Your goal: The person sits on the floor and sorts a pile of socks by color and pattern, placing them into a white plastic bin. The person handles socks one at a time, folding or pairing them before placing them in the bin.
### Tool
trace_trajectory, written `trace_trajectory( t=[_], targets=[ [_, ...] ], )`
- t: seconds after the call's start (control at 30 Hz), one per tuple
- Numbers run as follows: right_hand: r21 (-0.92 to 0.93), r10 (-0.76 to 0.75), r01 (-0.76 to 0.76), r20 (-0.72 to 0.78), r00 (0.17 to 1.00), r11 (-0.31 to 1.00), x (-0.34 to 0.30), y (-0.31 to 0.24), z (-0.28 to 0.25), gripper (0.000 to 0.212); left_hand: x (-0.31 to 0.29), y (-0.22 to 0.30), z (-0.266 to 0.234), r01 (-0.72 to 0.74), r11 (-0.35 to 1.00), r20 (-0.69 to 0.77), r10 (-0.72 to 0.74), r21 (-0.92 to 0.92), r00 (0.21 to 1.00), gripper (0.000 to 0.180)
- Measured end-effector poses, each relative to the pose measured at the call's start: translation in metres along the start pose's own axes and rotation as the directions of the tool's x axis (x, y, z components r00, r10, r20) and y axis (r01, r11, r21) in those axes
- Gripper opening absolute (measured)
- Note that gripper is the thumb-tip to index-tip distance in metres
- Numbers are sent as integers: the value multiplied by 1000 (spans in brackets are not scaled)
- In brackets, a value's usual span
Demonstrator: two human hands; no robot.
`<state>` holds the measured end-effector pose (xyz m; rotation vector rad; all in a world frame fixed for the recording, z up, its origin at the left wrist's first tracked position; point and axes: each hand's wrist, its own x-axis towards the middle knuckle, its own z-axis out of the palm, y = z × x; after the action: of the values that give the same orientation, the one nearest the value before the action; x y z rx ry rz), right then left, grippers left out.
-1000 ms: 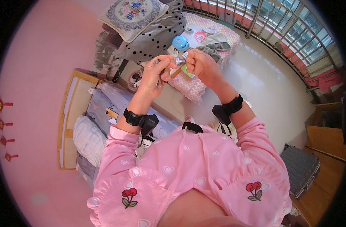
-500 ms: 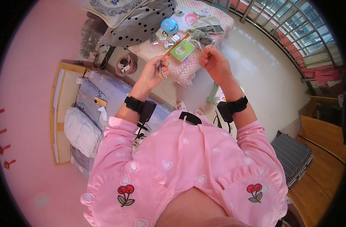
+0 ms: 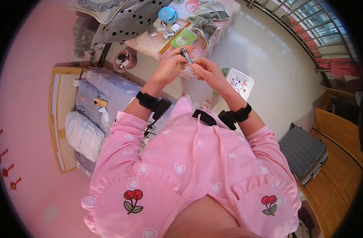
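My left hand is closed around a small silver nail clipper, held up over the near edge of the table. From the other side, my right hand meets the clipper's lower end, its thumb and fingers pinched there. Those fingertips partly hide that end. Just beyond the hands, a green booklet lies on the pink quilted table cover, beside a wooden strip.
Small boxes, a round blue case and a grey cloth sit farther back on the table. A pink basket stands left, by the bed. At right are a white tray-like top and a grey suitcase.
My right hand has come left and down to meet the clipper. The clipper now points up out of my left hand, and the view has shifted slightly.
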<state>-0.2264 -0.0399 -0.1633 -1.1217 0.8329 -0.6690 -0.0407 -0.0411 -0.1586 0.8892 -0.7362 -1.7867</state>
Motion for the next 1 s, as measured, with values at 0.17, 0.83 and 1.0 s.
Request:
trace_trajectory(
  t=[0.17, 0.83, 1.0],
  targets=[
    [-109, 78, -72, 49, 996, 991, 7, 20, 2, 21, -4, -15, -6, 140, 979, -189, -110, 151, 976, 34],
    [155, 432, -406, -219, 875, 901, 80, 72, 0, 33, 132, -118, -378, 178, 850, -626, -492, -495, 605, 15],
    [239, 531, -476, -295, 794, 846, 88, 86, 2, 37, 177, -121, -439, 328, 879, -657, -476, -345, 584, 11]
  ],
)
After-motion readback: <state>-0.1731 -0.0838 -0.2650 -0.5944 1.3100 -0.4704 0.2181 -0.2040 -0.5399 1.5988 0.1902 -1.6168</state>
